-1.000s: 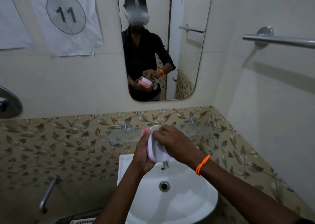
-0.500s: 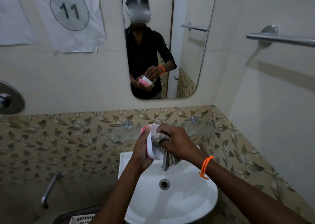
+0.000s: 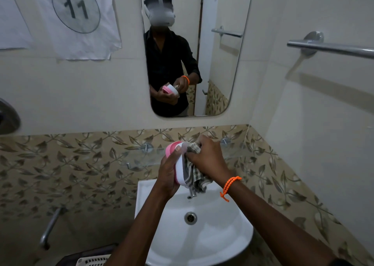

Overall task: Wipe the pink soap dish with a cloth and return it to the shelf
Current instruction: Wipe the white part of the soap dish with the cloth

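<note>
A pink and white soap dish [image 3: 179,164] stands on edge above the sink, gripped from the left by my left hand [image 3: 169,174]. My right hand [image 3: 208,157] presses a grey checked cloth [image 3: 194,174] against the dish's white side. The cloth's loose end hangs down over the tap. Behind my hands a glass shelf [image 3: 141,158] runs along the leaf-patterned wall tiles. The mirror [image 3: 218,73] shows the same hands, dish and cloth.
A white sink [image 3: 222,235] with a chrome tap [image 3: 192,193] lies right below my hands. A towel rail [image 3: 332,48] juts from the right wall. A pipe handle [image 3: 50,227] and a basket [image 3: 93,260] are at lower left.
The cloth has come into sight between my right hand and the dish, and it now hangs lower. My right hand has shifted up along the dish's white side.
</note>
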